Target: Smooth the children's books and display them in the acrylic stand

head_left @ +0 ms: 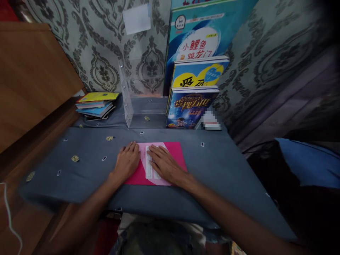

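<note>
A bright pink book (pixel 177 156) with a pale pink band and a white text panel lies flat on the cloth in front of me. My left hand (pixel 128 159) rests on its left side, fingers stretched forward and close together. Across the panel and the middle of the cover lies my right hand (pixel 163 163), palm down, its fingers slightly spread. Both hands touch the book without gripping it, and they hide parts of the cover.
A clear acrylic rack (pixel 126 99) stands behind; upright books (pixel 191 109) fill its right side in tiers. At the back left is a stack of books (pixel 97 104). A grey patterned cloth (pixel 87 184) covers the table; a wooden cabinet (pixel 34 78) borders the left.
</note>
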A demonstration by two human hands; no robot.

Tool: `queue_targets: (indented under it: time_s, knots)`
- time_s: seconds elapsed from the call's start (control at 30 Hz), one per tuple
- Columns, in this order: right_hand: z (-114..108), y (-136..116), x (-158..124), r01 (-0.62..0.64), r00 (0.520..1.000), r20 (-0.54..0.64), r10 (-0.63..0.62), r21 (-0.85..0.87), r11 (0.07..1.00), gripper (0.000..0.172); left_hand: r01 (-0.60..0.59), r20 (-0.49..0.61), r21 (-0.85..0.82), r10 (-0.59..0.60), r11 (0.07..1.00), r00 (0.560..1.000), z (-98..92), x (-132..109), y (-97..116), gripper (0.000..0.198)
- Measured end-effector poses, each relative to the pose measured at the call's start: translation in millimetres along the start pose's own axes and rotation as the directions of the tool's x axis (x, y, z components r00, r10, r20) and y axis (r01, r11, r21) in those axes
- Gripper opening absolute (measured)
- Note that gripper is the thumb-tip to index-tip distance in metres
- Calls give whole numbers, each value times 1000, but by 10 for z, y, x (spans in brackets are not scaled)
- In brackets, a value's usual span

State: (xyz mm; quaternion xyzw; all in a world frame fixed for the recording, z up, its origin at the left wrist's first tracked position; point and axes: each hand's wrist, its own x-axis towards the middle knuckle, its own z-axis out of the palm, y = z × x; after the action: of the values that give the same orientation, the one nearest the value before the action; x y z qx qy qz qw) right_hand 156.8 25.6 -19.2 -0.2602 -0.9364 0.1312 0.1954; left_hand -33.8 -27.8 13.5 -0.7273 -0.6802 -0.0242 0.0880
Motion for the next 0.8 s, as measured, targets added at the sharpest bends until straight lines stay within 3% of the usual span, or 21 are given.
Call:
queue_targets:
  time_s: [0.3, 0.5, 0.67, 0.8]
  knots:
    - [-107, 30, -37, -185, 981, 39, 188, -85, 979, 54, -8, -21, 18, 9, 1000, 1000, 22, -27, 28, 39]
    - [-241, 166, -166, -255, 966, 2, 258, -156, 954, 52, 0, -22, -23, -1, 1000, 1000, 10, -39, 32, 41]
    - [-337, 293, -289, -322, 945, 6, 327, -150, 935, 52, -1, -15, 10, 1, 1000, 1000, 10, -43, 39, 41]
    - [-377, 438, -358, -308, 951, -15, 308, -71, 949, 49, 5, -25, 0, -5, 1000, 1000, -5, -45, 51, 41]
